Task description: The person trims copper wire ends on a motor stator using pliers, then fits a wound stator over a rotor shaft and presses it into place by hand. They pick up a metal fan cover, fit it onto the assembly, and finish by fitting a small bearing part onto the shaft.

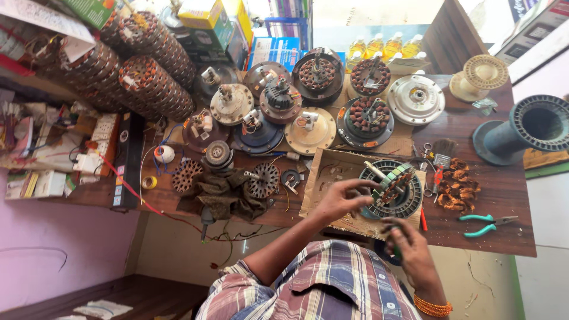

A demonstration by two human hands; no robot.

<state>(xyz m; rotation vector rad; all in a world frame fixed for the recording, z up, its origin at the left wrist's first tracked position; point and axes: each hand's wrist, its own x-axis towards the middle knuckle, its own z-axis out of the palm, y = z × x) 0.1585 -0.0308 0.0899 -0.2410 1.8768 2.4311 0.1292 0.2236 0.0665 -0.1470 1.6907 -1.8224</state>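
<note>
A dark round fan stator (409, 201) with a copper-wound, green-taped core (396, 182) rests on a cardboard sheet (323, 178) at the bench's near edge. My left hand (342, 200) reaches in from the left, its fingertips gripping the core's left side. My right hand (410, 248), with an orange beaded bangle at the wrist, sits just below the stator at the bench edge. Its fingers are curled around a small dark, green-tipped item (395, 251) that is mostly hidden.
Several fan motors and rotors (308, 127) crowd the wooden bench (504, 195). Copper wire scraps (457, 186), scissors (428, 151) and green-handled pliers (483, 224) lie to the right. A grey spool (521, 130), a dark cloth (222, 192) and stacked stators (148, 65) surround them.
</note>
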